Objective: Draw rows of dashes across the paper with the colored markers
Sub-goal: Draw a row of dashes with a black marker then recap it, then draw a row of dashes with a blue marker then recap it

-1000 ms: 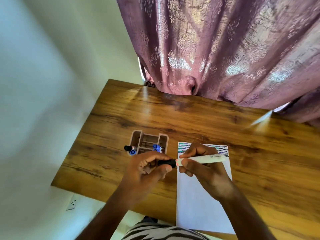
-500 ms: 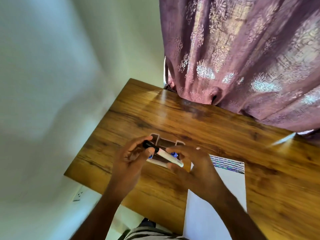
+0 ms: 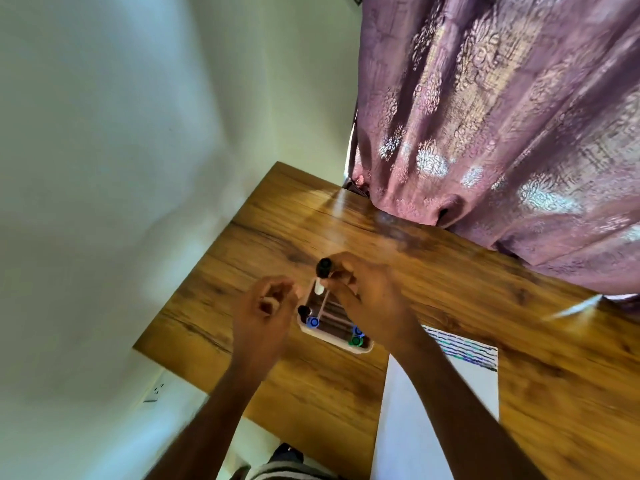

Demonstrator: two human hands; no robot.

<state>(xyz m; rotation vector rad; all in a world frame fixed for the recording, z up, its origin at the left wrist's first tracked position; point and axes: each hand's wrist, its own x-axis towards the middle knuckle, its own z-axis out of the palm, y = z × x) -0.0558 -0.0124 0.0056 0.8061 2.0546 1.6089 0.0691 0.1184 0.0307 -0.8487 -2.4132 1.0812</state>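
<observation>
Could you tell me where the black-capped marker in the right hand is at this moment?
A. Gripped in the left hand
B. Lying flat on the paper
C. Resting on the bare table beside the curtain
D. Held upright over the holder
D: the right hand pinches the marker upright, cap up, over the holder; the left hand holds nothing.

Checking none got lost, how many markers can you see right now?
5: one black-capped marker in the right hand, four in the holder; others may hide behind the hands.
</observation>
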